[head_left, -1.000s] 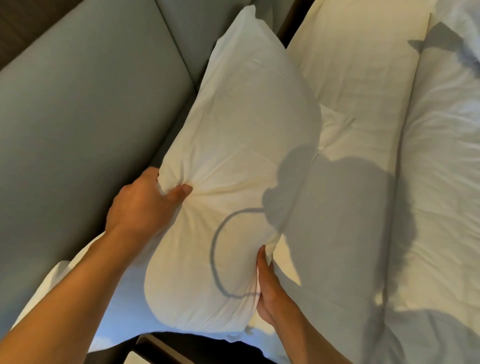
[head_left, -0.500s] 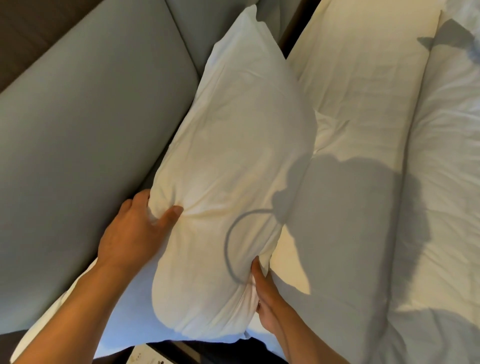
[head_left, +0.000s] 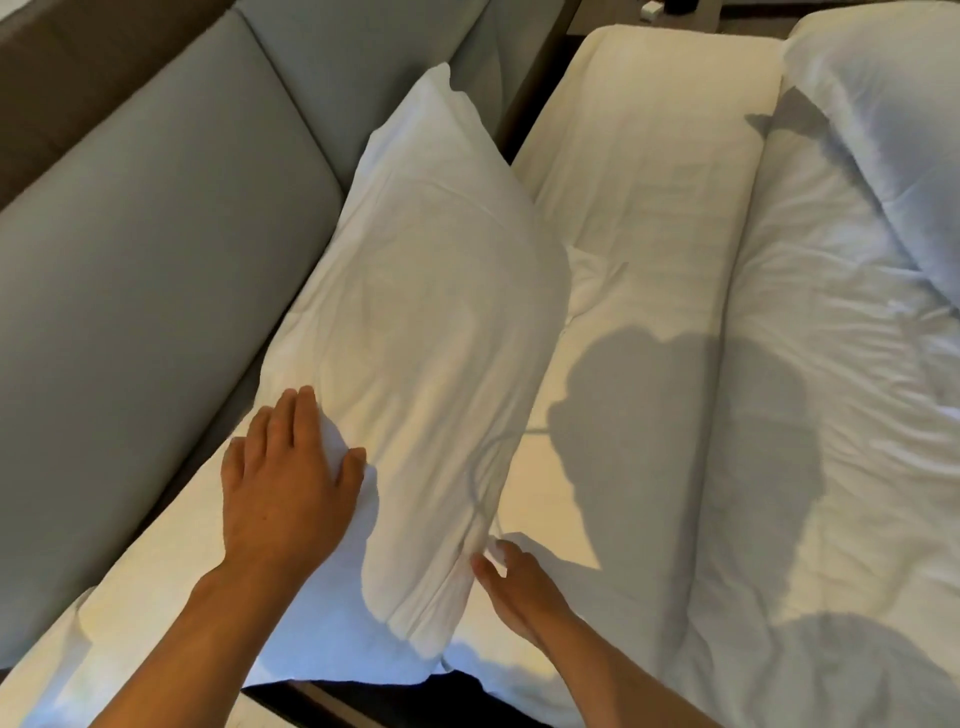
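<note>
Pillow (head_left: 431, 322) lies on the bed (head_left: 649, 208) along the headboard (head_left: 156, 234), left hand (head_left: 285, 483) flat and spread on its near end, right hand (head_left: 519, 587) at the edge (can't tell if it's pinching), looks light and squishy, so I'd grab the corners.

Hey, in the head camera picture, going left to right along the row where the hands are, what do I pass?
grey headboard → left hand → plump pillow → right hand → flat pillow → rumpled duvet
</note>
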